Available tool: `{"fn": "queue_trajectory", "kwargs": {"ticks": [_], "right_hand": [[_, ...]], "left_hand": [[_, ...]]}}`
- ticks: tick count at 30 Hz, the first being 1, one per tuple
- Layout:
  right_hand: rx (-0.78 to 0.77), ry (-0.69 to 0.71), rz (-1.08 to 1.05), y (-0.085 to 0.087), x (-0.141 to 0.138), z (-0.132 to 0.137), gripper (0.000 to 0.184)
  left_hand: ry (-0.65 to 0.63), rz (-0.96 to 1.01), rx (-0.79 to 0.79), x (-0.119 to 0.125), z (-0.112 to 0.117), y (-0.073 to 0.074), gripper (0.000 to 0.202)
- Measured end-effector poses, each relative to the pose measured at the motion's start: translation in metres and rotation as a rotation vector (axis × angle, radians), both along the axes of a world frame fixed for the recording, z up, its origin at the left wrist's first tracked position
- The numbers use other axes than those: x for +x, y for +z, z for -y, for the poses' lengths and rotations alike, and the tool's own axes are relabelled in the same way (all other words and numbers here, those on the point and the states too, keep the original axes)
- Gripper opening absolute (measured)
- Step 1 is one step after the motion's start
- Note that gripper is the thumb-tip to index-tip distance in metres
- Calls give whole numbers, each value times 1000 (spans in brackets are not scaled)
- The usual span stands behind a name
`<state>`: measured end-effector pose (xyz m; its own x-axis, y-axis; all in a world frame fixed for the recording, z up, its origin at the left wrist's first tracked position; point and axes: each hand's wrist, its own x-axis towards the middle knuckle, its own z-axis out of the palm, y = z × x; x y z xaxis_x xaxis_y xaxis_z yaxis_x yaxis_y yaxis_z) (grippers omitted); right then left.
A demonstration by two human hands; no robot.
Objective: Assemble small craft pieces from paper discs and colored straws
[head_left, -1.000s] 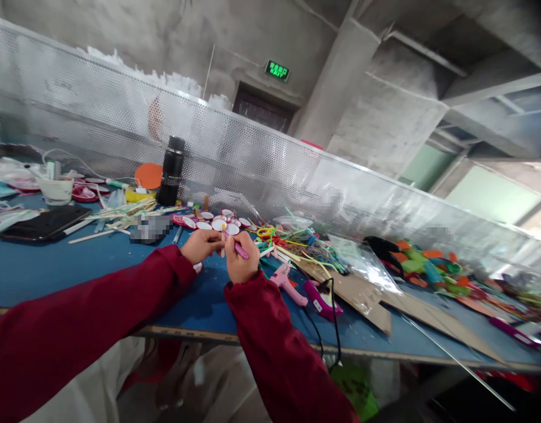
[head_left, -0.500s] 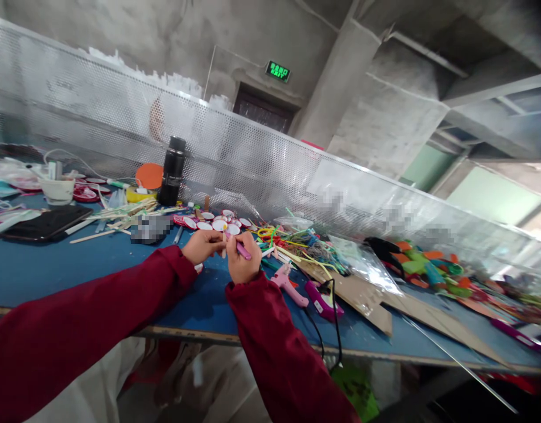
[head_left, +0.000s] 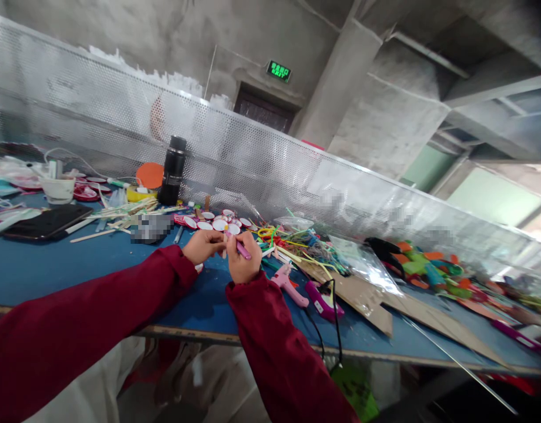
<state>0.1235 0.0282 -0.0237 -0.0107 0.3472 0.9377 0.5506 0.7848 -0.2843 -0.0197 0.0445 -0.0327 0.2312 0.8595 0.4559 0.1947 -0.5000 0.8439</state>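
Note:
My right hand (head_left: 244, 265) is closed round a purple-pink pen (head_left: 243, 251), whose thick end sticks out toward me. Close beside it, my left hand (head_left: 203, 245) pinches a narrow pale stick (head_left: 224, 253), and the two hands nearly touch. A small yellow bit shows at the stick's top; the pen's tip is hidden by my fingers. Just beyond the hands lie several white discs with red rims (head_left: 204, 225). A pink glue gun (head_left: 290, 286) rests on the blue table (head_left: 186, 305) to the right of my right wrist.
A black bottle (head_left: 172, 171) stands by the perforated metal screen (head_left: 261, 170). Left are loose wooden sticks (head_left: 94, 235), a black phone-like slab (head_left: 50, 222) and a white cup (head_left: 59, 189). To the right lie coloured pipe cleaners (head_left: 306, 244), a purple box (head_left: 322, 301) with a cable, and cardboard (head_left: 363, 302).

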Motion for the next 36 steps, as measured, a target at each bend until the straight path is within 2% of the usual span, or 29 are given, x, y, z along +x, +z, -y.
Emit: {"fn": "queue_trajectory", "kwargs": {"ticks": [7,12,15,18,22,30,36], "right_hand": [[8,-5,25,0,1,-1,28],[-40,19,-25,0,1,1,25],[-52,64,-44,-1,3,-1,17],[-50,134,-30,-3,6,-4,22],[-84,156,-16,-6,7,-9,23],[-148,162,-60,-7,7,-8,22],[-220,167,-105,-10,8,-8,23]], "left_hand": [[-7,13,-17,1,1,1,26],[-13,2,-13,0,-2,-1,27],[-14,25,-18,0,-1,1,28],[-19,73,-6,1,1,4,29],[-51,138,-10,3,3,6,28],[-37,202,2,4,0,2,37],[37,126,36,3,4,4,41]]}}
